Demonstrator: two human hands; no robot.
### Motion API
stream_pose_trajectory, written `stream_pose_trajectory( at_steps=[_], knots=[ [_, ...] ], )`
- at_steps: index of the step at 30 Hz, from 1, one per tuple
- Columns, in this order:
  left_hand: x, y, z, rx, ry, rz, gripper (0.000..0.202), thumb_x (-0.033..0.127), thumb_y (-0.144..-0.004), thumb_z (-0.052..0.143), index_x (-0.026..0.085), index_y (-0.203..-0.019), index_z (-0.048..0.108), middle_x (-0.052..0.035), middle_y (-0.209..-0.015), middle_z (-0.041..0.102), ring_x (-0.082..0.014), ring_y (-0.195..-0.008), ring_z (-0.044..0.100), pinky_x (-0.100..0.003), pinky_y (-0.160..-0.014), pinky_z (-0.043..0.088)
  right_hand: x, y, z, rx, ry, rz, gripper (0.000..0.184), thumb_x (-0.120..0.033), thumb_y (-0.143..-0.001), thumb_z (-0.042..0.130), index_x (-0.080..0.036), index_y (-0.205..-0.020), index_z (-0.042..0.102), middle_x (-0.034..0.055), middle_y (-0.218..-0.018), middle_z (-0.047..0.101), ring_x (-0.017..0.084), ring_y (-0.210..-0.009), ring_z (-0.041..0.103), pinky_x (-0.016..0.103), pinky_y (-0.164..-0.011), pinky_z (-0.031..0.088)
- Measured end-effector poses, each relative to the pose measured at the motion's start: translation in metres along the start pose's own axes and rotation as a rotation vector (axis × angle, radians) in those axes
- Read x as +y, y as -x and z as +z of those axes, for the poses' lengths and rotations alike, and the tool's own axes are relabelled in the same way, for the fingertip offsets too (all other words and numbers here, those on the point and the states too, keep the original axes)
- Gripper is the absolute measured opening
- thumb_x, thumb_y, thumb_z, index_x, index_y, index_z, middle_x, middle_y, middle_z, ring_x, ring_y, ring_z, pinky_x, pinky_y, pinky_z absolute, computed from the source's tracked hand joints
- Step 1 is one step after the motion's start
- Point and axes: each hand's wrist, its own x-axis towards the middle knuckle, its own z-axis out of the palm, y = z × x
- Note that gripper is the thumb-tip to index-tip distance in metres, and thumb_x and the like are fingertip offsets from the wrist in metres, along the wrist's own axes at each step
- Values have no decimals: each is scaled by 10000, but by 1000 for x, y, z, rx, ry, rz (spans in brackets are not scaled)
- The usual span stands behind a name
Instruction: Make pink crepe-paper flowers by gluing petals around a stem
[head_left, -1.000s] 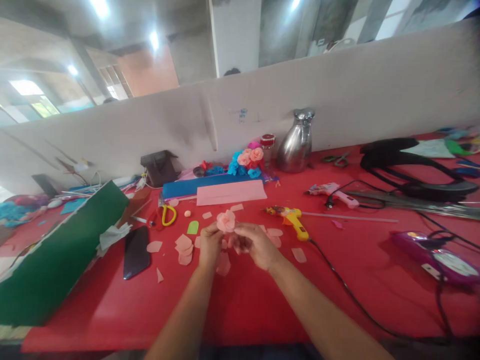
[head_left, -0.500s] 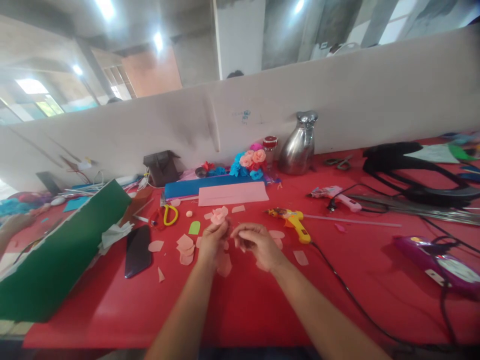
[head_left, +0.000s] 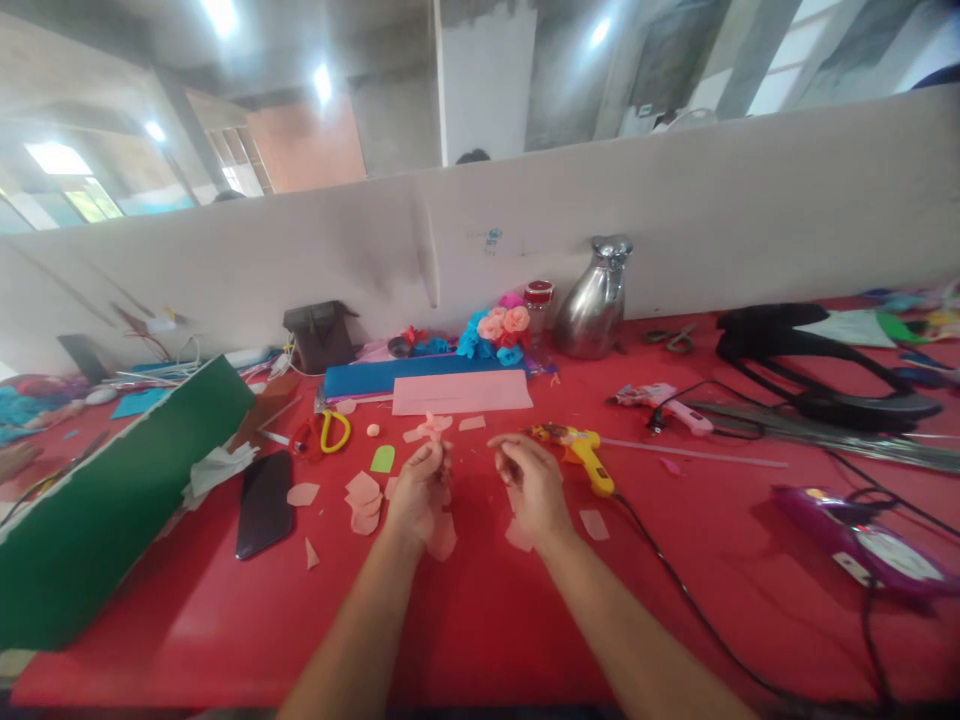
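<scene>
My left hand [head_left: 417, 492] is closed, thumb and fingers pinching a small pink paper flower [head_left: 433, 426] from below. The flower tilts, so its centre is hard to make out. To its right my right hand [head_left: 535, 488] hovers apart from the flower, fingers loosely bent and slightly spread, with nothing visible in them. Just beyond the right hand lies a yellow hot glue gun [head_left: 592, 464] with a clear glue stick [head_left: 697, 453] behind it. Cut pink paper petals [head_left: 364, 500] are scattered around both hands; some are partly hidden beneath them. A green petal-shaped piece [head_left: 382, 459] lies left of the flower.
Left are yellow-handled scissors [head_left: 335, 432], a dark phone [head_left: 265, 505] and a green board [head_left: 135, 500]. Behind lie pink paper [head_left: 461, 392] and finished paper flowers [head_left: 502, 325], beside a steel jug [head_left: 594, 305]. Right are a pink glue gun [head_left: 679, 407] and a purple device [head_left: 862, 535].
My right hand has moved away from the flower, widening the gap. The flower has turned in my left hand. The whole view has shifted slightly.
</scene>
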Motion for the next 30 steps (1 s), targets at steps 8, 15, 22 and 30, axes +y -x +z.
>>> stream_pose_trajectory(
  at_steps=[8,15,22,30],
  knots=[
    [5,1,-4,-109,-54,-7,225,304,-669,713,175,-764,555,56,-584,439,-40,-467,383,-154,-433,306,-60,-5,-27,421,173,-528,219,-346,-787,555,-187,-905,648,-58,-547,441,77,-475,386,206,-463,298],
    [6,4,-1,-81,-158,-19,297,342,-624,719,174,-685,482,63,-511,423,-30,-402,250,-160,-378,167,-58,-26,-113,111,1050,-110,184,-341,-641,633,-196,-753,653,52,-805,679,219,-778,615,320,-699,449],
    [9,6,5,-81,-87,61,284,282,-579,750,165,-667,506,48,-539,456,-29,-432,278,-162,-400,190,-43,-45,-134,49,1434,93,141,-338,-690,617,-210,-749,614,75,-805,698,233,-768,654,280,-625,439],
    [9,4,4,-115,-96,78,238,293,-598,747,145,-651,568,25,-585,486,-32,-461,288,-173,-420,229,-47,-67,-127,-76,1589,261,245,-354,-715,579,-186,-537,602,39,-529,621,190,-553,593,257,-479,311]
  ],
)
